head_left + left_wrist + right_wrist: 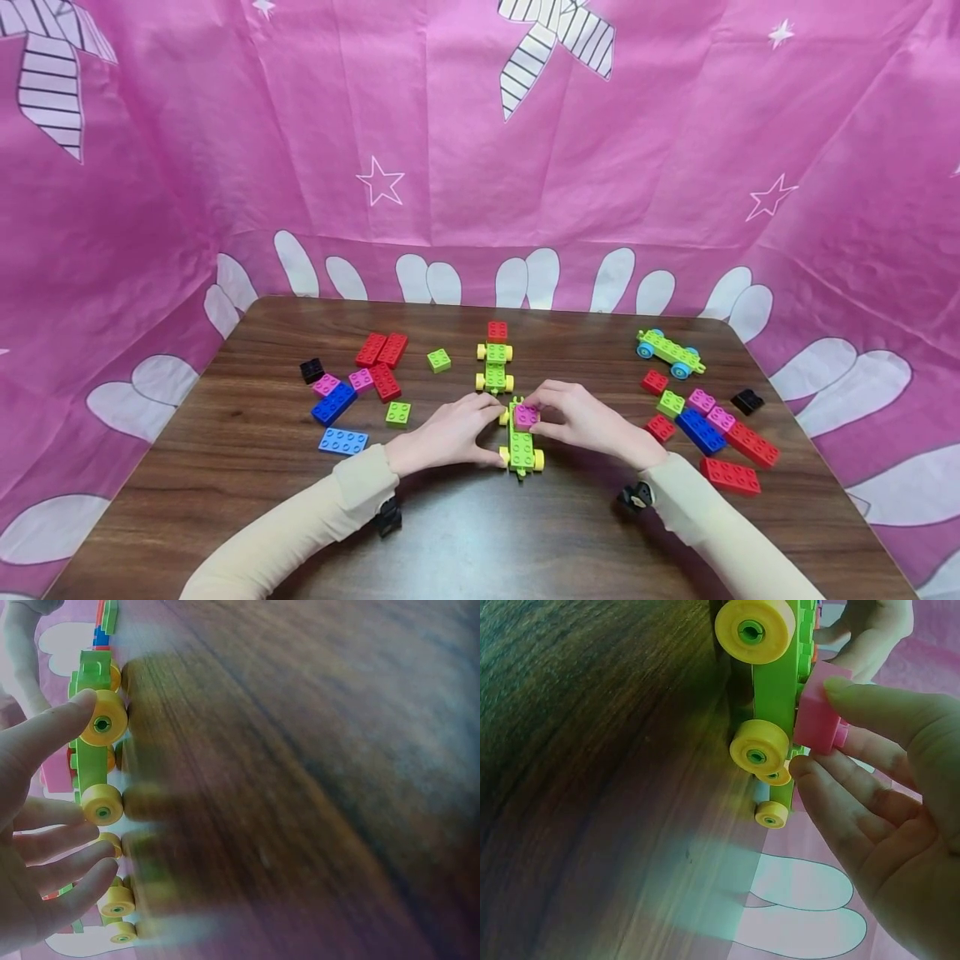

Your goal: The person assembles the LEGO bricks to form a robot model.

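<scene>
On the table a lime green wheeled toy car base with yellow wheels lies lengthwise between the hands. My right hand pinches a pink brick between thumb and fingers, at the far end of this base and against its studs. On the other side, my left hand has its thumb tip at a near yellow wheel, and its outstretched fingers lie beside the far wheel. Just beyond stands a second lime green base with yellow wheels and a red brick at its far end.
Left of the hands lie several loose bricks, among them a light blue brick, a dark blue brick and a green brick. At right, a blue-wheeled base stands behind more bricks, including a long red brick.
</scene>
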Action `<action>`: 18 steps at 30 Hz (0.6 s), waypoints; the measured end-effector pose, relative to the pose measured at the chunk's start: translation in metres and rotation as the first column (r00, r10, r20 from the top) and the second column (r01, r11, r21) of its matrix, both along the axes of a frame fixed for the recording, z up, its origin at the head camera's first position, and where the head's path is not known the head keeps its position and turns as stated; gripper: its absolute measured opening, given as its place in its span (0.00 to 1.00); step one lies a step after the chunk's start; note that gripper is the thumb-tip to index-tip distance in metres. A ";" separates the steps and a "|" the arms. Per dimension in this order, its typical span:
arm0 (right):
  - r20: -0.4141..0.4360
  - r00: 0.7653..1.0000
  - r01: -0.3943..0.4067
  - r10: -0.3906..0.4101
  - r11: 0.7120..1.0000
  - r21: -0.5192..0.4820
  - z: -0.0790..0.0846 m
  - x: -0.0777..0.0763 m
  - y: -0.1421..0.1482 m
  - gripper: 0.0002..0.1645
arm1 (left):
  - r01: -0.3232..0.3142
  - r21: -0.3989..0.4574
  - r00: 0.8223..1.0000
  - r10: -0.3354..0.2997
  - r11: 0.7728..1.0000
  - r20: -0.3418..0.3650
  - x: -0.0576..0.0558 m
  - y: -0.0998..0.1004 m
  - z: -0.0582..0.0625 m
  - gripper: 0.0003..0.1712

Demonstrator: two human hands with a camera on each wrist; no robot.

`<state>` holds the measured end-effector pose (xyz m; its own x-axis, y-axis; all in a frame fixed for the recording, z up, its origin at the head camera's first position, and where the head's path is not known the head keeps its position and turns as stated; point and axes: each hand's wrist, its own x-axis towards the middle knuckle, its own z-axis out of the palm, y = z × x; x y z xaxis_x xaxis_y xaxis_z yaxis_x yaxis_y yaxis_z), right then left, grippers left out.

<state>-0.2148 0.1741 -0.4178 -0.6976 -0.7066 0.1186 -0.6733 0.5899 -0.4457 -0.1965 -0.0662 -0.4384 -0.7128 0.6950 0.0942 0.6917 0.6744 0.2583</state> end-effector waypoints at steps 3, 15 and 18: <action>-0.002 1.000 0.001 -0.001 1.000 0.008 0.000 0.000 -0.001 0.19 | 0.000 0.002 1.000 0.000 1.000 -0.006 0.000 0.000 -0.001 0.42; -0.054 0.998 -0.017 0.018 1.000 0.019 -0.001 0.000 -0.003 0.18 | 0.004 0.004 1.000 -0.004 1.000 -0.014 0.000 -0.001 0.000 0.42; -0.068 0.997 -0.028 0.029 1.000 0.013 0.000 0.000 -0.004 0.17 | 0.007 0.012 1.000 -0.006 1.000 -0.022 0.001 -0.001 0.001 0.42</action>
<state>-0.2151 0.1706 -0.4174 -0.6678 -0.7275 0.1571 -0.7185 0.5751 -0.3911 -0.1959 -0.0670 -0.4375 -0.7060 0.6983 0.1179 0.7015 0.6668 0.2514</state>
